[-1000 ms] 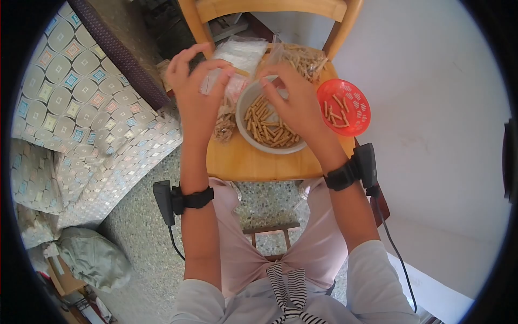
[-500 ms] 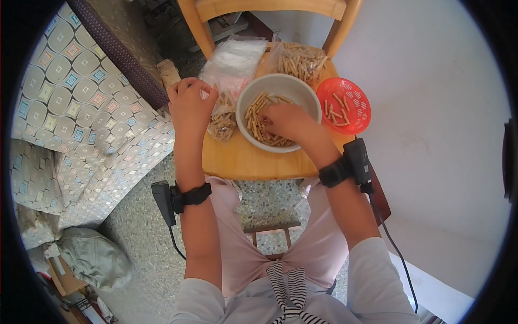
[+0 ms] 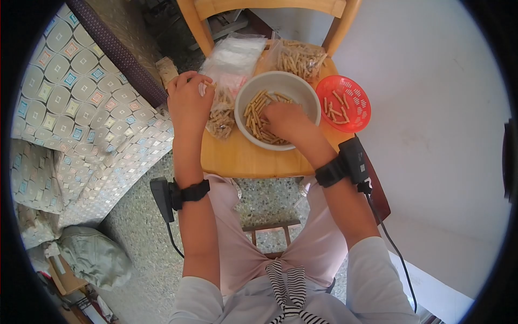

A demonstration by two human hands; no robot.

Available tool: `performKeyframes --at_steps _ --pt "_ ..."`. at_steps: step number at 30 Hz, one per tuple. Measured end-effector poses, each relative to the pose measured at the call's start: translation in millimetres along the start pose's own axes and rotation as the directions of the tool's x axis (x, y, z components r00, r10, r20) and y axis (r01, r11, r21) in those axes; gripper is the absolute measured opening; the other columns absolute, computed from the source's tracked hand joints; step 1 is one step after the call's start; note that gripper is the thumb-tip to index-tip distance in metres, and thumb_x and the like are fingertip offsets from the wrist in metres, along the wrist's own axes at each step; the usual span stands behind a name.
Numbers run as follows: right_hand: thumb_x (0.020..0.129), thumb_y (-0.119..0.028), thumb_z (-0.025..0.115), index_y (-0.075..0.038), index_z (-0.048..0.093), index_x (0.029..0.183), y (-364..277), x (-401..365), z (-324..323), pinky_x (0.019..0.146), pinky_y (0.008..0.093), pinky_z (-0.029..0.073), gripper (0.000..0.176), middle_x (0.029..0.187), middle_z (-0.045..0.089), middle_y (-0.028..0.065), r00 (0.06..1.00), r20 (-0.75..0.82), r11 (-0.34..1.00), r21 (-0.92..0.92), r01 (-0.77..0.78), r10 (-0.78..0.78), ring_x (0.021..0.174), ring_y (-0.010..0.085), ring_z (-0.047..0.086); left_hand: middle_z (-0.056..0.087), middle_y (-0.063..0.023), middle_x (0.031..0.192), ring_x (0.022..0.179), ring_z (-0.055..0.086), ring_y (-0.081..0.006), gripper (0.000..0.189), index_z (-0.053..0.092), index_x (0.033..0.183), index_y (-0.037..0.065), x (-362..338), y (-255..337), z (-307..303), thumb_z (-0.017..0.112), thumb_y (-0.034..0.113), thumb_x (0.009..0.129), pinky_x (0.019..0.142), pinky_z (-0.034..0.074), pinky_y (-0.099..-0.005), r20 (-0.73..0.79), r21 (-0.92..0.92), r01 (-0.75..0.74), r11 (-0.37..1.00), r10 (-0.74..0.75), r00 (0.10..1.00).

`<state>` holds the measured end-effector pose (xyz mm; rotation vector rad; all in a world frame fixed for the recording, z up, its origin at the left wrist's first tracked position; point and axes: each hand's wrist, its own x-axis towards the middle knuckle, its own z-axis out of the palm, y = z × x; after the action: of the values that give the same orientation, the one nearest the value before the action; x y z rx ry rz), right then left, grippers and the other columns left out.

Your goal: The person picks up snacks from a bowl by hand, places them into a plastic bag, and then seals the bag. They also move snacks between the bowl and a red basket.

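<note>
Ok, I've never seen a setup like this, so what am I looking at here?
No robot here: someone works bare-handed, with black devices strapped near the wrists. Every picture comes from one head-worn camera looking down. On the wooden chair sits a grey bowl of short tan sticks; to its right, a red basket holds a few more. Flat clear bags lie toward the back, beside a filled bag. The right hand is down in the bowl; the left hand is by another filled bag. Whether either holds anything is hard to tell.
</note>
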<state>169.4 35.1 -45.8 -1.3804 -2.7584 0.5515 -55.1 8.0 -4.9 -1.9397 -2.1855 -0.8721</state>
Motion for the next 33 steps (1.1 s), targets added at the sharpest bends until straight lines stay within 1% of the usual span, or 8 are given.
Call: performKeyframes --at_steps 6,7,10,12,14,17,23,33 --pt "0.082 -0.022 0.069 -0.010 0.071 0.090 5 2 0 0.078 0.0468 0.053 0.014 0.088 0.071 0.0123 0.997 -0.059 0.995 -0.087 -0.053 0.048 0.090 0.0330 0.068 0.063 -0.0117 0.124 0.120 0.051 -0.0346 0.020 0.075 0.103 0.014 1 1 3 0.068 0.024 0.086 0.102 0.041 -0.0442 0.024 -0.055 -0.005 0.998 0.006 1.000" --pt "0.083 -0.023 0.069 -0.010 0.072 0.091 6 2 -1 0.078 0.0461 0.053 0.015 0.088 0.071 0.0124 0.989 -0.141 0.995 -0.083 -0.061 0.049 0.090 0.0327 0.068 0.063 -0.0117 0.124 0.120 0.051 -0.0346 0.020 0.075 0.103 0.014 3 2 3 0.068 0.024 0.086 0.102 0.041 -0.0442 0.023 -0.058 -0.007 0.998 0.009 1.000" --pt "0.084 -0.022 0.069 -0.010 0.072 0.094 6 0 -17 0.078 0.0441 0.053 0.016 0.089 0.070 0.0129 0.969 -0.240 0.998 0.029 -0.058 0.064 0.090 0.0321 0.068 0.062 -0.0075 0.124 0.120 0.051 -0.0342 0.016 0.076 0.099 0.015 8 4 0 0.068 0.023 0.087 0.100 0.043 -0.0451 -0.128 -0.143 -0.018 0.989 0.000 0.992" --pt "0.085 -0.020 0.068 -0.009 0.072 0.096 6 1 -24 0.078 0.0428 0.052 0.016 0.090 0.069 0.0134 0.964 -0.253 0.989 0.137 -0.046 0.080 0.090 0.0320 0.067 0.063 -0.0070 0.122 0.120 0.050 -0.0351 0.014 0.075 0.098 0.014 9 16 -3 0.070 0.019 0.086 0.101 0.042 -0.0445 -0.253 -0.196 -0.146 0.970 0.094 0.963" --pt "0.091 -0.021 0.064 -0.011 0.070 0.103 2 6 -34 0.077 0.0423 0.052 0.017 0.095 0.068 0.0117 0.829 -0.555 0.902 0.318 0.291 -0.072 0.091 0.0326 0.067 0.062 -0.0062 0.122 0.121 0.049 -0.0350 0.015 0.075 0.098 0.014 9 26 -3 0.073 0.018 0.084 0.102 0.042 -0.0445 -0.231 -0.205 -0.230 0.951 0.181 0.956" --pt "0.092 -0.019 0.065 -0.007 0.068 0.104 -14 0 -48 0.077 0.0390 0.052 0.016 0.096 0.066 0.0123 0.740 -0.672 0.829 0.394 0.396 -0.034 0.089 0.0300 0.067 0.061 -0.0047 0.124 0.124 0.046 -0.0348 0.016 0.075 0.097 0.014 5 39 3 0.077 0.017 0.080 0.103 0.041 -0.0447 -0.191 -0.225 -0.338 0.914 0.299 0.935" --pt "0.088 -0.013 0.070 -0.005 0.066 0.104 -20 1 -53 0.076 0.0340 0.052 0.018 0.094 0.065 0.0104 0.695 -0.718 0.674 0.522 0.522 0.018 0.084 0.0245 0.066 0.060 -0.0023 0.128 0.127 0.044 -0.0337 0.018 0.076 0.098 0.015 3 49 5 0.078 0.017 0.080 0.104 0.040 -0.0446 -0.126 -0.291 -0.393 0.873 0.372 0.920" --pt "0.090 -0.015 0.068 -0.004 0.065 0.103 -13 -3 -54 0.074 0.0356 0.052 0.017 0.096 0.067 0.0121 0.716 -0.696 0.777 0.481 0.405 0.058 0.083 0.0274 0.067 0.062 -0.0004 0.123 0.126 0.042 -0.0293 0.014 0.077 0.090 0.014 5 48 -12 0.080 0.019 0.077 0.104 0.037 -0.0406 -0.227 -0.385 -0.328 0.863 0.256 0.940"
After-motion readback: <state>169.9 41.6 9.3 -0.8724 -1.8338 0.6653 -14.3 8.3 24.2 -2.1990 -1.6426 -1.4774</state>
